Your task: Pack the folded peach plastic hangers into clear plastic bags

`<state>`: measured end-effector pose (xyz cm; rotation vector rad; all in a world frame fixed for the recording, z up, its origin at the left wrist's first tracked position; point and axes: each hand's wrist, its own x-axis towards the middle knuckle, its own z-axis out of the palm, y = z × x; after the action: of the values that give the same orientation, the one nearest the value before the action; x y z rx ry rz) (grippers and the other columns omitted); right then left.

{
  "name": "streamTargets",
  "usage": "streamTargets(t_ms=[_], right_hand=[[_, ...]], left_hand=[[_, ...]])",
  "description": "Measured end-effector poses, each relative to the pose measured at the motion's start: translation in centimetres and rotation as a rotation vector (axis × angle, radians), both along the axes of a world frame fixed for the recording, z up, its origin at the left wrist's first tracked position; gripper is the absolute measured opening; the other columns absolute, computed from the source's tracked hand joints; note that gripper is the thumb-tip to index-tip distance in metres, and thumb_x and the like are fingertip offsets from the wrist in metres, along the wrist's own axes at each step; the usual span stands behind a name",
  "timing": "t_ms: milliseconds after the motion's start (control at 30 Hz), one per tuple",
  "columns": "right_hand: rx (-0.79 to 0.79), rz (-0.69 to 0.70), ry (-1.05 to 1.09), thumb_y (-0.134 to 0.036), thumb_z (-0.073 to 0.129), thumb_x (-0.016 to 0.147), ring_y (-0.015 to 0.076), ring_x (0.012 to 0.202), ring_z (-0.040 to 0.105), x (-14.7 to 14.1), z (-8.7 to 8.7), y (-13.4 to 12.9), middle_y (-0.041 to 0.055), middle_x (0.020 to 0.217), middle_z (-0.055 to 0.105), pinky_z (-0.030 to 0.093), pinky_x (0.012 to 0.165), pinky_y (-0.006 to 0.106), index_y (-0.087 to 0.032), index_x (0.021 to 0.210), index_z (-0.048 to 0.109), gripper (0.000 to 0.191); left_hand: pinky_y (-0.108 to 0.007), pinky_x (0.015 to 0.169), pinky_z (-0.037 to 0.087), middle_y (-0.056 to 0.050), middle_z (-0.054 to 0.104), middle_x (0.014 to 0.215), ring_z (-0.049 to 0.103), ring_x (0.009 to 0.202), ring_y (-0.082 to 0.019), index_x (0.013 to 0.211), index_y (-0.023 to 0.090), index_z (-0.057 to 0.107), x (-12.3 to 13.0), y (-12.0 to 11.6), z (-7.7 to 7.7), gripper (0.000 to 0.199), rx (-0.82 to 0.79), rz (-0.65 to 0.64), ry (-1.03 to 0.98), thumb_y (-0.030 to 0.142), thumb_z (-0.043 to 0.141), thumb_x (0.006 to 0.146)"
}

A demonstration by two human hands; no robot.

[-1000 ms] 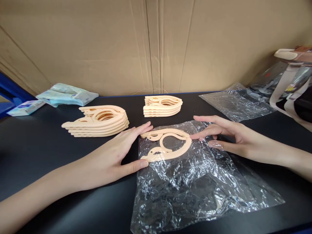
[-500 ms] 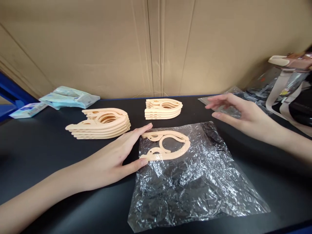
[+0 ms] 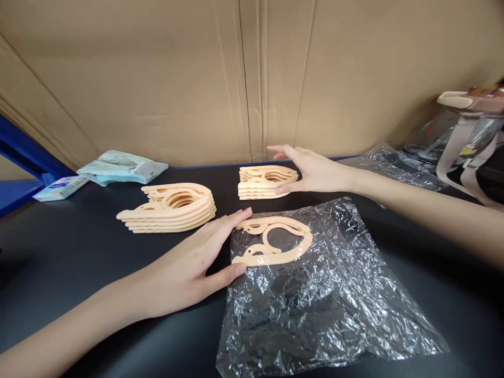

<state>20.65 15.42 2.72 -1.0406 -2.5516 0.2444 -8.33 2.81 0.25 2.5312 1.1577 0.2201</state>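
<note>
My left hand (image 3: 200, 268) lies at the left edge of a clear plastic bag (image 3: 331, 315), its thumb and fingers spread apart. The thumb and fingertips touch the ends of a folded peach-coloured folding hanger (image 3: 293, 254) at the bag's upper left. Farther back, my right hand (image 3: 311, 170) reaches over the right end of a small stack of folding hangers (image 3: 260, 190). Its thumb is against the stack's front side while the fingers are raised behind, so the hand is open. A taller stack of the same hangers (image 3: 177, 215) sits left of the bag.
Blue-and-white soft packs (image 3: 122, 167) lie at the back left beside a blue frame post (image 3: 35, 157). More clear plastic (image 3: 397, 163) and a transparent bottle with a strap (image 3: 452, 136) are at the back right. A cardboard wall (image 3: 177, 79) rises behind the black table (image 3: 110, 257).
My right hand has moved left from above the clear plastic at the back right to the small hanger stack. The left hand stays at the bag's edge; the view has shifted slightly.
</note>
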Motion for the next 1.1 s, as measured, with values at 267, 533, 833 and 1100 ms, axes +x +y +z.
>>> streamTargets(t_ms=[267,533,833,1100], right_hand=[[0.008,0.003,-0.053,-0.057,0.069,0.075,0.0333,0.112,0.057,-1.8,0.0,1.0,0.0146,0.121,0.065,0.041,0.102,0.053,-0.012,0.154,0.028,0.100],[0.120,-0.055,0.008,-0.059,0.066,0.076,0.0333,0.109,0.059,1.0,1.9,-1.5,0.0133,0.119,0.064,0.042,0.099,0.051,-0.013,0.151,0.032,0.094],[0.355,-0.226,-0.180,-0.059,0.061,0.082,0.0339,0.104,0.061,10.7,2.8,-11.2,0.0120,0.117,0.064,0.048,0.091,0.049,-0.023,0.153,0.029,0.085],[0.227,-0.347,-0.229,-0.050,0.068,0.076,0.0410,0.111,0.061,14.0,0.2,-17.5,0.0079,0.125,0.065,0.050,0.088,0.063,-0.044,0.153,0.023,0.089]], left_hand=[[-0.039,0.121,0.027,0.003,0.027,0.163,0.030,0.147,-0.021,0.156,0.036,0.012,0.5,-0.9,0.0,0.067,0.007,0.074,-0.059,0.056,0.041,0.099],[-0.042,0.119,0.031,-0.002,0.026,0.163,0.032,0.147,-0.026,0.157,0.031,0.009,0.1,-0.2,-0.1,0.071,0.031,0.001,-0.034,0.052,0.045,0.099],[-0.047,0.122,0.025,0.001,0.021,0.165,0.025,0.149,-0.029,0.158,0.034,0.012,0.5,-1.2,-0.1,0.063,0.101,0.022,-0.090,0.050,0.037,0.102],[-0.048,0.123,0.022,0.008,0.030,0.161,0.026,0.149,-0.026,0.152,0.044,0.029,1.2,-1.3,0.2,0.050,0.113,-0.114,-0.038,0.046,0.038,0.103]])
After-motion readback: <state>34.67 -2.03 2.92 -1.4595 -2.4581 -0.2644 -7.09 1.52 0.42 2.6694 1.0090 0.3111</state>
